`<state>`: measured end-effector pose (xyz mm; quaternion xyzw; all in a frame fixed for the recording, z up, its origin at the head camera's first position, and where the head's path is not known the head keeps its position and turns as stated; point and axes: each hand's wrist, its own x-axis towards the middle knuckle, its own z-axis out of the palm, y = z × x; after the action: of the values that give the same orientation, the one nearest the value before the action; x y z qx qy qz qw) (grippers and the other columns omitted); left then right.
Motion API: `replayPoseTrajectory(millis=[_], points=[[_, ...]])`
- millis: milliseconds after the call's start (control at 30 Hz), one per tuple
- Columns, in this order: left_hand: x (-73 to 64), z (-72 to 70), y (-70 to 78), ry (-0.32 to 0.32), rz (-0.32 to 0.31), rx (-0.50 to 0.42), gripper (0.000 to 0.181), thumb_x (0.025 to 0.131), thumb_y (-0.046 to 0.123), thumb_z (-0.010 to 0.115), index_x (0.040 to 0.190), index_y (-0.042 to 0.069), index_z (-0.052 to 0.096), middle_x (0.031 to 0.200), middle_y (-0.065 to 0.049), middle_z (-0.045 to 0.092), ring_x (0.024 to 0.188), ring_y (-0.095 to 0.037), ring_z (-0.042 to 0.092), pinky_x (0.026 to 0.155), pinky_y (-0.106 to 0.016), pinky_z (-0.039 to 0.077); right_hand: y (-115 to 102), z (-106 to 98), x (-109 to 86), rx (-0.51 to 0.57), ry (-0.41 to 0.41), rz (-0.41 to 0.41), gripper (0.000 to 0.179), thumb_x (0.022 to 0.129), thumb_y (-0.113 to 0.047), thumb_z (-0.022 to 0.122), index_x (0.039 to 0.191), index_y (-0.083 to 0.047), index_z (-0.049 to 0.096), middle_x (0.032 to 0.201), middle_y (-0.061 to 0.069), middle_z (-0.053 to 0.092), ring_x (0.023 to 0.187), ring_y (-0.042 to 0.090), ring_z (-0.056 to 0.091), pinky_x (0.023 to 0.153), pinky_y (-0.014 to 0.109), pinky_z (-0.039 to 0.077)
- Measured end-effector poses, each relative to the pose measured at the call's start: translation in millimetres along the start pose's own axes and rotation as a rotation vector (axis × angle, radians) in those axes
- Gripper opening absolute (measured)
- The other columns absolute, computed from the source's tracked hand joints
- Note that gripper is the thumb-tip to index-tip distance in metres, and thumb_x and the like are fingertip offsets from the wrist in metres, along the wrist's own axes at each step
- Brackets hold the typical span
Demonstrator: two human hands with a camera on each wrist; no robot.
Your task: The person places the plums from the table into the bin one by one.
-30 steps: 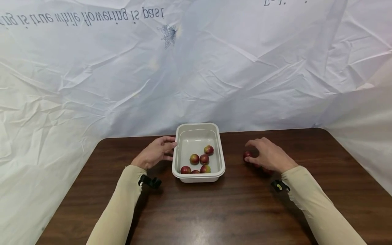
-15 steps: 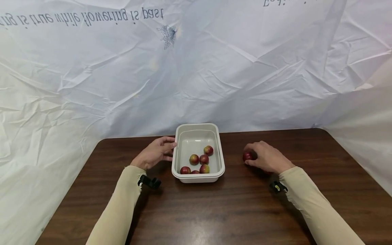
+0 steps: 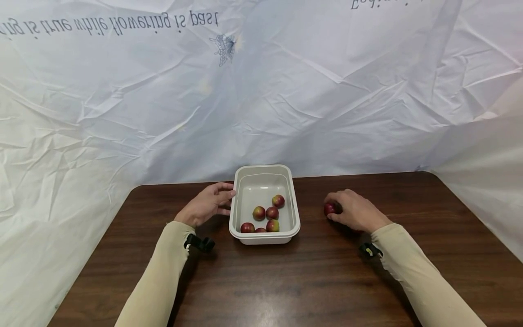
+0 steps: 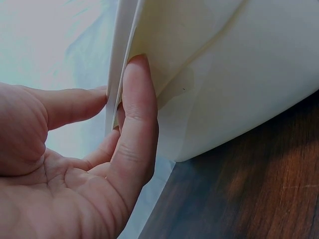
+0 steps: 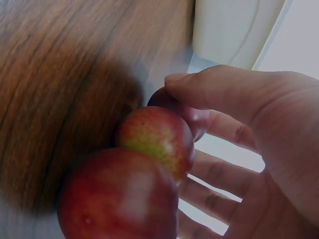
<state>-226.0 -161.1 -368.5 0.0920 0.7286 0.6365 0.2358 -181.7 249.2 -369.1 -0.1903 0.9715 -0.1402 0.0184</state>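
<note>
My left hand [image 3: 207, 203] is at the left side of a light grey plastic box [image 3: 264, 239]. In the left wrist view its thumb and fingers [image 4: 139, 99] pinch the box's rim [image 4: 115, 64]. Several red-and-yellow plums [image 3: 259, 213] lie in the box, mostly toward its near end. To the right, my right hand [image 3: 354, 210] grips a dark red plum [image 3: 329, 209] at the table. The right wrist view has the thumb on this plum [image 5: 198, 120] and fingers behind it. Two more plums [image 5: 157, 137] sit in a row beside it, hidden by the hand in the head view.
The dark brown wooden table [image 3: 261, 281] has rounded far corners. A creased white cloth [image 3: 261, 91] with printed lettering hangs behind and at the sides. A black strap [image 3: 200, 243] is on each wrist.
My right hand has lowered slightly and its fingers have closed round the plum. The left hand stays at the box rim, and the plums in the box lie as before.
</note>
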Motion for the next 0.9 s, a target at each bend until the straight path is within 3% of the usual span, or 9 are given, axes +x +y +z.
replayPoseTrajectory(millis=[500,900], points=[[-0.8,0.1,0.4,-0.001,-0.007,0.003,0.047,0.109,0.026,0.052,0.148,0.003,0.041,0.143,-0.025,0.054,0.114,-0.028,0.066,0.089,-0.040,0.061,-4,-5,-2.0,-0.013,0.095,-0.024,0.030,0.088,-0.021,0.080,0.116,-0.013,0.072,0.107,0.007,0.071,0.103,0.028,0.062,0.081,0.047,0.056],[-1.0,-0.3,0.3,0.004,-0.010,0.005,0.047,0.109,0.026,0.052,0.148,0.003,0.041,0.142,-0.024,0.055,0.115,-0.028,0.066,0.089,-0.039,0.061,-14,-11,-3.9,-0.034,0.128,-0.043,0.034,0.089,-0.021,0.080,0.120,-0.012,0.071,0.107,0.006,0.070,0.100,0.025,0.061,0.079,0.044,0.055]])
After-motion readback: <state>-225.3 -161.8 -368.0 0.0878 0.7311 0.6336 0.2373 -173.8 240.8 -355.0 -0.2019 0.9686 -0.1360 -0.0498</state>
